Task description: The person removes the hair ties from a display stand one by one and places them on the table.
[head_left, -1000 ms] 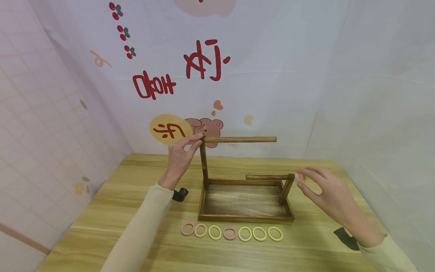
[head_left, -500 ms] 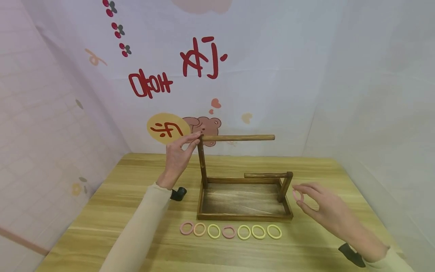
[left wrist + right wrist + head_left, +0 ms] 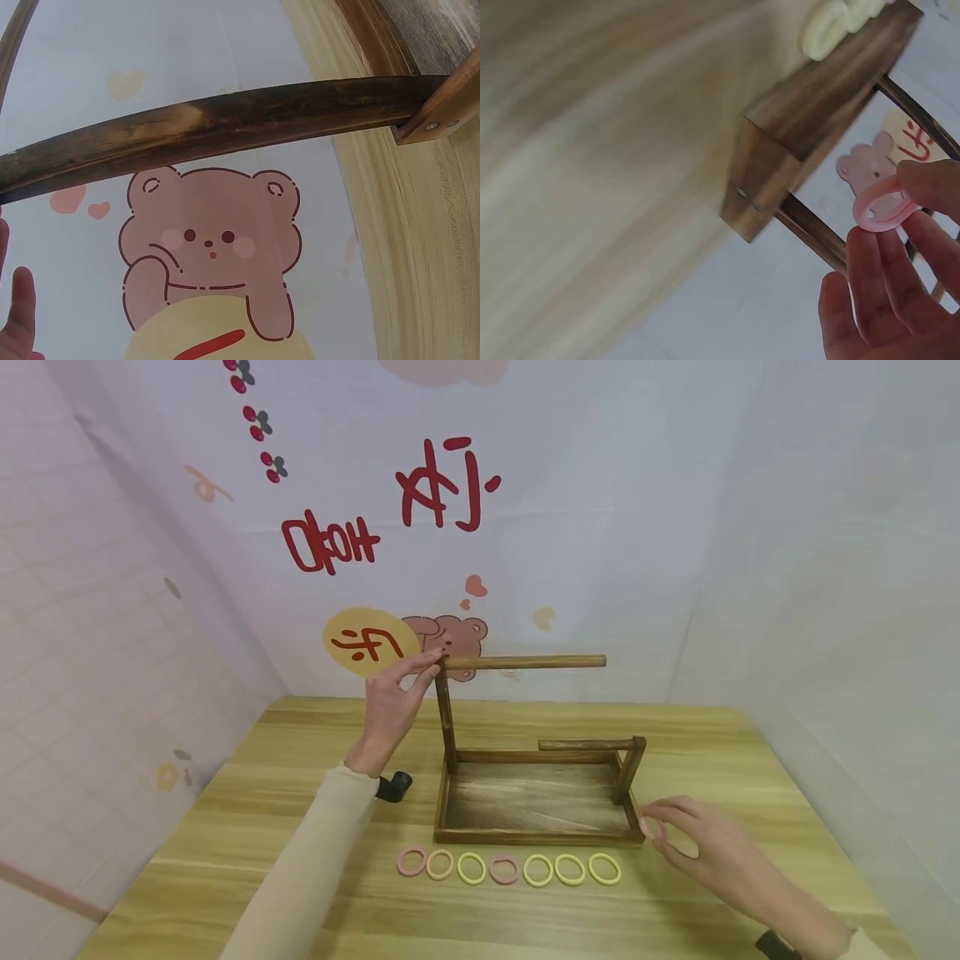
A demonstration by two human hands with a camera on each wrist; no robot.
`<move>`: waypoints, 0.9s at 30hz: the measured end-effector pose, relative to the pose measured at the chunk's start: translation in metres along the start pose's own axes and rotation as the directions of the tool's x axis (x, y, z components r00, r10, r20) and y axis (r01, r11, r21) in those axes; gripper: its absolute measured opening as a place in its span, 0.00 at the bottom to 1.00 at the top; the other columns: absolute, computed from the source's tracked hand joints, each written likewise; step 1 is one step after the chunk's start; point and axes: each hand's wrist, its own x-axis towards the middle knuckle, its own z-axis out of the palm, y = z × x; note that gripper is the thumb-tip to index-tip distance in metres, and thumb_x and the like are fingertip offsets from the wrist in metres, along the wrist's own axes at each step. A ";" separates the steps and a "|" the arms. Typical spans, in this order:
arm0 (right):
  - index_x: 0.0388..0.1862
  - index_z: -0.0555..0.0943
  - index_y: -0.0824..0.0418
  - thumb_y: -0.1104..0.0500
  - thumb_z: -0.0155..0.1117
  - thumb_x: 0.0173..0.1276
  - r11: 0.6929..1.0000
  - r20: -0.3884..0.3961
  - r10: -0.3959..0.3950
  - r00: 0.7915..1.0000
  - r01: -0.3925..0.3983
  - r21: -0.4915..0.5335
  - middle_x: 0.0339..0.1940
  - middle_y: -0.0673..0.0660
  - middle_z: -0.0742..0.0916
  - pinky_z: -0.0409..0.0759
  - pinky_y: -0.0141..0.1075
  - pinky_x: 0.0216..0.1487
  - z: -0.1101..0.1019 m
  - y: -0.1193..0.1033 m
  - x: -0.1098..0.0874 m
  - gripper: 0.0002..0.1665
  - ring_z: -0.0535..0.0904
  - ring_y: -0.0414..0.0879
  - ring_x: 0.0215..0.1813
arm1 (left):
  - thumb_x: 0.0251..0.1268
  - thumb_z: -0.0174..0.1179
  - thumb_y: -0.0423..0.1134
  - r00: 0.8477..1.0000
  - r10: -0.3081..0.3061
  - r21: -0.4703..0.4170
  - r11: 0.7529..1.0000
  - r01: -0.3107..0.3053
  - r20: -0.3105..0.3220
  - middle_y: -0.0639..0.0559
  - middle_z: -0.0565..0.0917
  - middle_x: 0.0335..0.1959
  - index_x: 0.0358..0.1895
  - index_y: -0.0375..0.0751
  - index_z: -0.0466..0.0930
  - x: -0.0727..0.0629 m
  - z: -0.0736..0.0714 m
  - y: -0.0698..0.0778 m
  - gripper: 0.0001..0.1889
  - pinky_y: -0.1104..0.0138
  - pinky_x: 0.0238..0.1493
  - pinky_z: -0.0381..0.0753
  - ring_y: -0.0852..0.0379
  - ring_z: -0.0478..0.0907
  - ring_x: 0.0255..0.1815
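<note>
A wooden rack (image 3: 536, 838) with a shallow tray base stands on the table. From its left end a tall post carries a long bar (image 3: 532, 662); a short post at the right carries a shorter bar (image 3: 585, 745). My left hand (image 3: 390, 703) holds the top of the tall post with thumb and fingers. In the left wrist view, only parts of that hand's fingers (image 3: 21, 300) show at the left edge. My right hand (image 3: 712, 856) pinches a pink ring (image 3: 864, 211) by the tray's front right corner. The wrist view shows thumb and fingertips on its rim.
In front of the tray lies a row of several rings: pink ones (image 3: 505, 882), an orange one (image 3: 440, 877) and yellow ones (image 3: 537, 884). The wood-grain table (image 3: 315, 893) is backed by a printed white cloth (image 3: 600, 568).
My right hand has come down with the pink ring, from the short post's top to beside the tray's front right corner. The left hand has stayed at the tall post.
</note>
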 end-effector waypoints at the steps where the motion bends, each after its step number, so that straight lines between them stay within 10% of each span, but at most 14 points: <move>1: 0.53 0.87 0.56 0.37 0.43 0.82 1.000 0.008 -0.002 1.000 0.002 -0.002 0.49 0.47 0.88 0.77 0.22 0.54 0.001 0.000 -0.002 0.32 0.87 0.47 0.45 | 0.66 0.71 0.31 1.000 0.001 -0.004 1.000 -0.001 -0.001 0.46 0.89 0.52 0.51 0.36 0.90 0.000 0.000 0.000 0.12 0.55 0.56 0.84 0.46 0.90 0.44; 15: 0.50 0.89 0.56 0.49 0.73 0.70 0.999 0.058 -0.046 0.997 0.044 0.024 0.46 0.48 0.88 0.84 0.33 0.47 0.021 -0.002 -0.021 0.16 0.86 0.45 0.44 | 0.68 0.70 0.32 1.000 -0.019 -0.009 1.000 0.019 0.006 0.46 0.89 0.53 0.52 0.36 0.90 -0.001 -0.004 -0.001 0.11 0.56 0.57 0.82 0.47 0.90 0.46; 27: 0.47 0.88 0.55 0.61 0.85 0.50 0.999 0.160 0.034 0.987 -0.036 0.012 0.41 0.44 0.88 0.84 0.30 0.37 0.035 -0.010 -0.029 0.24 0.83 0.35 0.37 | 0.67 0.70 0.31 1.000 0.028 0.009 1.000 -0.028 -0.002 0.46 0.89 0.53 0.52 0.35 0.90 -0.001 -0.004 -0.001 0.12 0.55 0.54 0.84 0.46 0.90 0.45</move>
